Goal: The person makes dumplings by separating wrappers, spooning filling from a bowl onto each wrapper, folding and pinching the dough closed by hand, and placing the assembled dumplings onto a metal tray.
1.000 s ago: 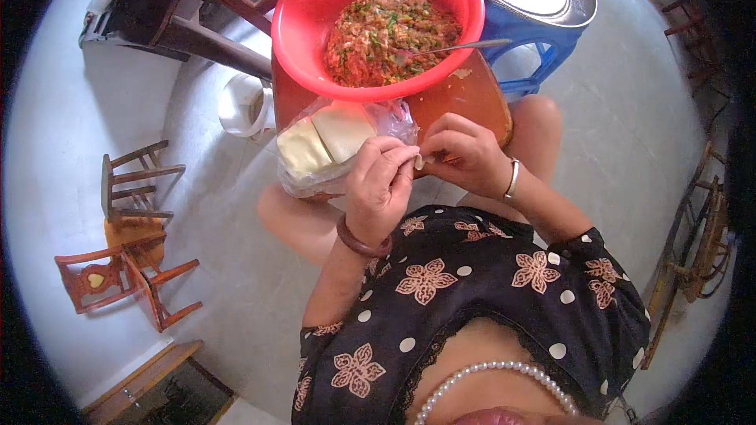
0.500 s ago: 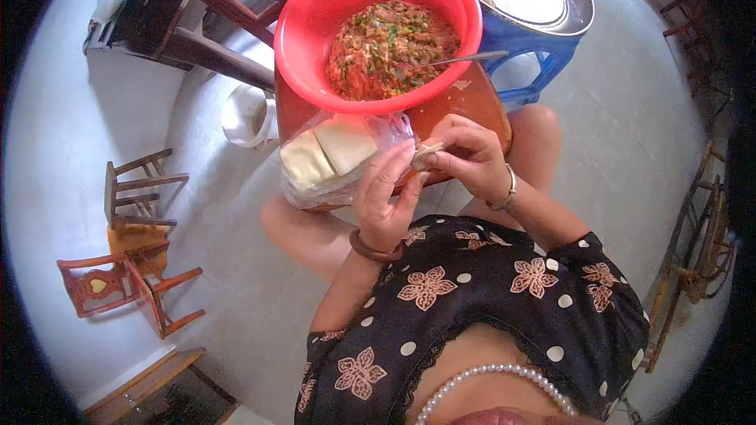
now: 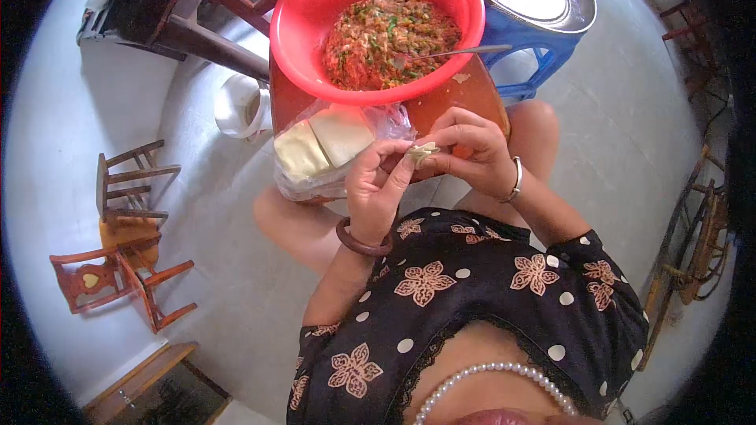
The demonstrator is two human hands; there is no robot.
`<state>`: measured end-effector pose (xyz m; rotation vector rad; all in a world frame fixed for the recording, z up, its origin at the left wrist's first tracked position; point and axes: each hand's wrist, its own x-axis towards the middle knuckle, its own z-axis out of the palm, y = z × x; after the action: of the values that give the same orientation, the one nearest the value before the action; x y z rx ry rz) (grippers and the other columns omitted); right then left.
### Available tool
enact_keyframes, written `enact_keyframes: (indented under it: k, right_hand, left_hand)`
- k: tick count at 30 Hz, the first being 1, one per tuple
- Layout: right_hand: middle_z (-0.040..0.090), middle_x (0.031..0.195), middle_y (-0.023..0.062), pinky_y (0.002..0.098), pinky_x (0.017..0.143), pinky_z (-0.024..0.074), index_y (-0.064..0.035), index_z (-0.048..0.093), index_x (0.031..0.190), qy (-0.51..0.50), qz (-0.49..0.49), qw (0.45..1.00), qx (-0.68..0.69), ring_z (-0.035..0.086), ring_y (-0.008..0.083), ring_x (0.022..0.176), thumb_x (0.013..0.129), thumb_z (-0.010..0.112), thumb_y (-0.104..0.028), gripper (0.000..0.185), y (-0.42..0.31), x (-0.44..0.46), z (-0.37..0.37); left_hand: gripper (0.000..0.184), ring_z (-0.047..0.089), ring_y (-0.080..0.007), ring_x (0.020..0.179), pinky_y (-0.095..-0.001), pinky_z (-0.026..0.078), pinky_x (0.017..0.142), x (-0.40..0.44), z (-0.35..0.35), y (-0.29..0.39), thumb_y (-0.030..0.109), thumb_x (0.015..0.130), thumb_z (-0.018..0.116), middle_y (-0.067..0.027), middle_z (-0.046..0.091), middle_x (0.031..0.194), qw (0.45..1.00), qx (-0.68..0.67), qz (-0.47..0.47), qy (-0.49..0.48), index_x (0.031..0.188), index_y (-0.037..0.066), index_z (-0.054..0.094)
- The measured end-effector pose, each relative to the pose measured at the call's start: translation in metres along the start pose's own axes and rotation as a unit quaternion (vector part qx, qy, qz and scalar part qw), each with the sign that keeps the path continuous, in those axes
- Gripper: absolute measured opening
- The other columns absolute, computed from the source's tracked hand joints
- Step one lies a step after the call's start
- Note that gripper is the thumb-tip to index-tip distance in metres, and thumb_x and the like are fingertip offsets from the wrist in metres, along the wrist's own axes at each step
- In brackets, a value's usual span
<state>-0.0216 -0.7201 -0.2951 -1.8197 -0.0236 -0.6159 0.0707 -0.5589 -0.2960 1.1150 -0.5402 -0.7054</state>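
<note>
Left thumb (image 3: 401, 176) now drawn in, one dough piece (image 3: 424, 150) pinched between my left hand (image 3: 378, 186) and right hand (image 3: 476, 153), two pale stacks (image 3: 340, 136), one bowl (image 3: 295, 41)

Pale dough piece (image 3: 426, 150) being pinched

The left hand (image 3: 375, 190) and the right hand (image 3: 473, 151) are gripping it between them — just beside a plastic bag (image 3: 399, 120) in which pale square sheets (image 3: 342, 134) are lying. Beyond, a red bowl (image 3: 298, 41) is holding a chopped mixture (image 3: 382, 31), a metal utensil (image 3: 471, 51) leaning over its rim — and a round mesh tray (image 3: 582, 17) is resting on a blue stool (image 3: 545, 72)
</note>
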Motion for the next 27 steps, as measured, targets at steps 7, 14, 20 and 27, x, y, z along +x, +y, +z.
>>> enact_keyframes:
  k: [7, 14, 20, 27]
  right_hand:
    - [0.062, 0.087, 0.0088, 0.0286, 0.069, 0.0502, -0.0013, 0.068, 0.090, 0.008, 0.016, 1.000, 0.008, 0.063, 0.0184, 0.079, 0.078, 0.075, -0.006, 0.015, 0.001, -0.002, 0.003]
    - [0.063, 0.085, 0.0083, 0.0277, 0.066, 0.0500, -0.0023, 0.070, 0.094, 0.042, 0.010, 0.999, 0.003, 0.062, 0.0175, 0.075, 0.077, 0.075, -0.005, 0.017, -0.002, -0.001, 0.007]
    - [0.063, 0.084, 0.0080, 0.0270, 0.064, 0.0496, -0.0026, 0.069, 0.088, 0.040, 0.006, 0.999, 0.009, 0.062, 0.0168, 0.074, 0.075, 0.078, -0.007, 0.017, 0.005, -0.005, 0.004]
    - [0.061, 0.079, 0.0069, 0.0271, 0.059, 0.0487, -0.0039, 0.064, 0.080, -0.040, -0.004, 0.998, -0.039, 0.062, 0.0170, 0.070, 0.073, 0.079, -0.009, 0.017, -0.006, -0.001, -0.007]
  left_hand:
    - [0.015, 0.064, -0.0138, 0.092, -0.0281, 0.054, 0.082, -0.003, 0.005, 0.006, -0.001, 0.092, 0.057, -0.0095, 0.064, 0.099, 1.000, 0.009, -0.014, -0.006, 0.107, -0.002, 0.054]
    - [0.015, 0.064, -0.0149, 0.093, -0.0276, 0.053, 0.083, 0.000, 0.001, -0.004, -0.001, 0.092, 0.057, -0.0109, 0.063, 0.103, 0.999, -0.028, 0.031, 0.012, 0.106, -0.001, 0.053]
    - [0.013, 0.063, -0.0133, 0.091, -0.0262, 0.052, 0.083, 0.000, 0.009, 0.001, -0.002, 0.092, 0.057, -0.0097, 0.063, 0.101, 0.997, 0.020, 0.074, 0.009, 0.105, 0.000, 0.053]
    - [0.010, 0.061, -0.0072, 0.082, -0.0229, 0.051, 0.074, -0.001, -0.001, 0.008, 0.000, 0.092, 0.057, -0.0017, 0.063, 0.089, 0.997, 0.069, -0.029, -0.033, 0.102, 0.002, 0.057]
